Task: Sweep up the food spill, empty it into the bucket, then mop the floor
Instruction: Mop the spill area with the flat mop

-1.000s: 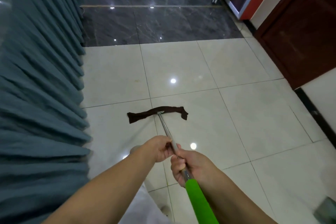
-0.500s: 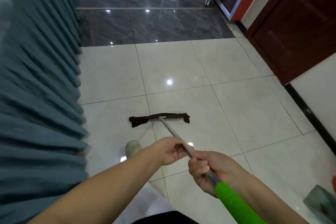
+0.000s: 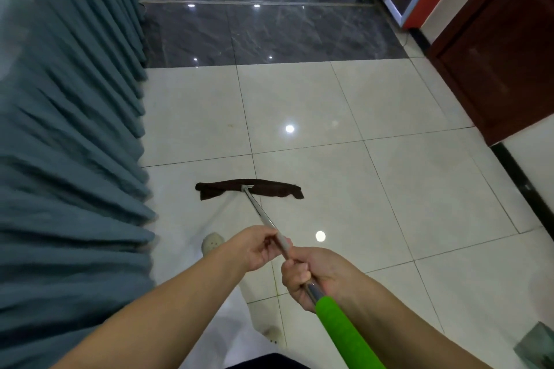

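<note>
Holding the mop pole (image 3: 263, 219) are both hands. The right hand (image 3: 311, 274) is closed in a tight fist around the shiny metal part, just above the green grip (image 3: 344, 332). The left hand (image 3: 257, 247) is a little farther down the pole, toward the mop cloth. Its fingers are curled and pinch the pole lightly, with the thumb on top. The two hands almost touch each other.

The mop cloth (image 3: 248, 188) is dark brown and lies flat on the floor (image 3: 389, 189). It is a long, thin strip, and the pole meets it near its middle. The pole slants from the cloth back up to the hands.

Left of the mop cloth hangs a big blue-grey curtain (image 3: 69, 159) with many folds. The left end of the cloth is near the curtain but does not touch it.

Past the mop cloth, the pale tiles stop and dark grey tiles (image 3: 269, 33) begin. To the right of the cloth, well apart from it, is a dark red-brown door (image 3: 503, 54).

On the near side of the mop cloth, a pale shoe (image 3: 212, 242) peeks out beside the left wrist. Another pale shoe (image 3: 271, 332) shows lower down, between the arms.

Far from the mop cloth, in the bottom right corner, is a greyish thing (image 3: 539, 344). It is cut off, and I cannot tell what it is.
</note>
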Motion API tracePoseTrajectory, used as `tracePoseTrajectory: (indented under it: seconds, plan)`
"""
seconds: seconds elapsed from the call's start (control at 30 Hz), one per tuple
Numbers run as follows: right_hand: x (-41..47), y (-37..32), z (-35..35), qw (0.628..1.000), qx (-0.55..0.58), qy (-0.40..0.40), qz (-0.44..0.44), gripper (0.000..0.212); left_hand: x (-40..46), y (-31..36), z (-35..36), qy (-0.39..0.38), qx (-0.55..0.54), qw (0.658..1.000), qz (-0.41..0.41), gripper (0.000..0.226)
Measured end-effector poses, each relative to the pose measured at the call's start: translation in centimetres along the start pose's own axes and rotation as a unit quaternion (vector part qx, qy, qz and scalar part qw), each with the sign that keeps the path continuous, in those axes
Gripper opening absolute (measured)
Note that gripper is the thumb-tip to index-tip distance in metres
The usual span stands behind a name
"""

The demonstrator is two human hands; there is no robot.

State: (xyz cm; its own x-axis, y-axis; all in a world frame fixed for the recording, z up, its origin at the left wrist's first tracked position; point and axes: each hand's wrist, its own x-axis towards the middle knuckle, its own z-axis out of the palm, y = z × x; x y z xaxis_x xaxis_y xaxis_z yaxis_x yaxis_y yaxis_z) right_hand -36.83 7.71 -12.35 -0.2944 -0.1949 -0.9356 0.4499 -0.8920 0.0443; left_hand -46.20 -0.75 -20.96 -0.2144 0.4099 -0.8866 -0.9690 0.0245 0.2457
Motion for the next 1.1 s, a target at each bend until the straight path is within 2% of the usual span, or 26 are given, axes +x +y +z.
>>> tracePoseTrajectory:
  seconds: [0.23, 0.43, 0.73, 0.9, 1.03, 1.1]
  plan:
    - [3.8, -4.5, 8.5, 0.999, 0.035, -0.004, -0.002, 0.017, 3.7, 9.5, -1.5, 0.019, -0.007, 1.0, 0.014, 0.017]
    - [7.1, -8.3, 16.1, 0.998, 0.051, -0.042, 0.004, 0.023, 6.6, 18.7, -2.6, 0.02, 0.021, 0.999, 0.015, 0.019]
    - [12.7, -14.1, 26.7, 0.98, 0.167, -0.111, -0.011, 0.026, 11.1, 31.0, -3.3, 0.048, 0.02, 0.998, 0.032, 0.025]
    - [13.6, -14.7, 28.0, 0.984, 0.157, -0.083, -0.023, 0.025, 11.5, 32.5, -3.3, 0.064, 0.059, 0.995, 0.043, 0.026]
    - [12.8, -13.0, 27.2, 0.99, 0.126, -0.054, -0.026, 0.028, 10.6, 30.7, -4.1, 0.068, 0.05, 0.996, 0.034, 0.022]
    - [12.2, -11.6, 26.7, 0.992, 0.111, -0.046, -0.025, 0.022, 9.6, 29.2, -4.7, 0.071, 0.048, 0.996, 0.024, 0.021]
